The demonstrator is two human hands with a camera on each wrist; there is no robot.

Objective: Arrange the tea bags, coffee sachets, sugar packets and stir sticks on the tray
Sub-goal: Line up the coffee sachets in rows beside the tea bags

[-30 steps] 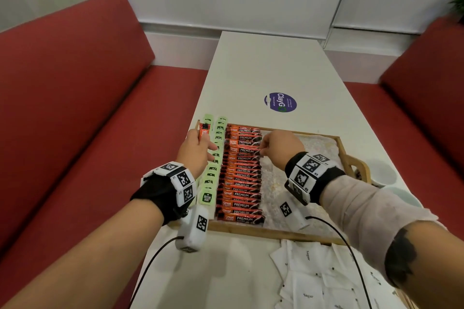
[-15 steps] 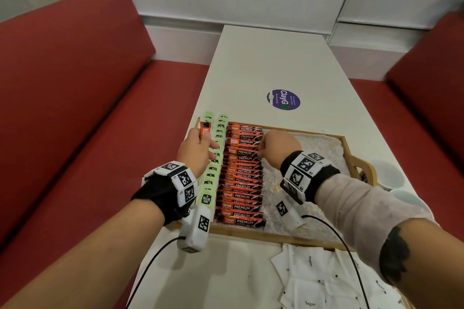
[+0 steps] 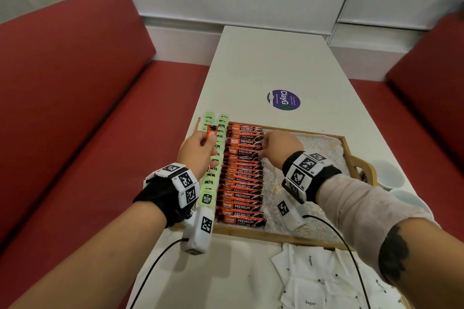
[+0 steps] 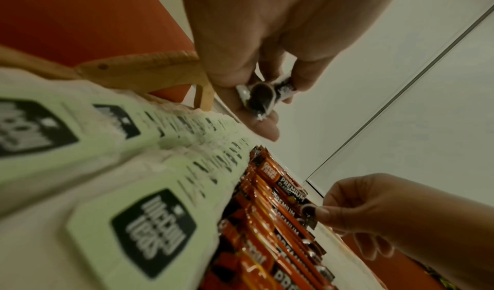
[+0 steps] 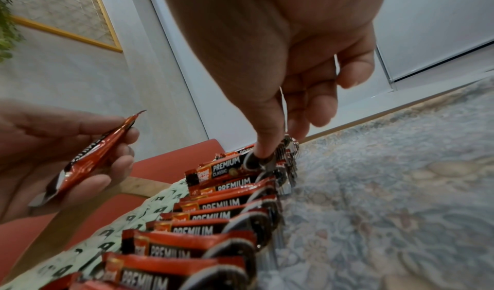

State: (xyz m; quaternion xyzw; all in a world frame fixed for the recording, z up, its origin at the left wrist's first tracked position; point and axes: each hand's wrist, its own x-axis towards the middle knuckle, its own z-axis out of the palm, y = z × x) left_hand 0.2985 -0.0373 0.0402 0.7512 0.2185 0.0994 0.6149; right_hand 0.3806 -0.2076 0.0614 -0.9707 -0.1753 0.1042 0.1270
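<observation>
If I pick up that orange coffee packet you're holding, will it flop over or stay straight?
Probably mostly straight: the coffee sachet sticks out of the left hand without drooping. It likely feels light, since a few fingers carry it. Its shiny foil could be a bit slippery, so pinch it gently.

Both wrists wear black wraps w/ white blocky bands carrying black-and-white square fiducial tags. Left wrist band (image 3: 181,181): several tag faces, plus a white camera pod (image 3: 198,232) hanging below w/ its own tag, thin black cable (image 3: 153,266) running off it. Right wrist band (image 3: 305,168): same build, white pod (image 3: 288,211) underneath, black cable (image 3: 334,231) trailing back. Right forearm has a pale beige sleeve (image 3: 361,206), w/ a dark marking (image 3: 394,253) past its edge.
</observation>
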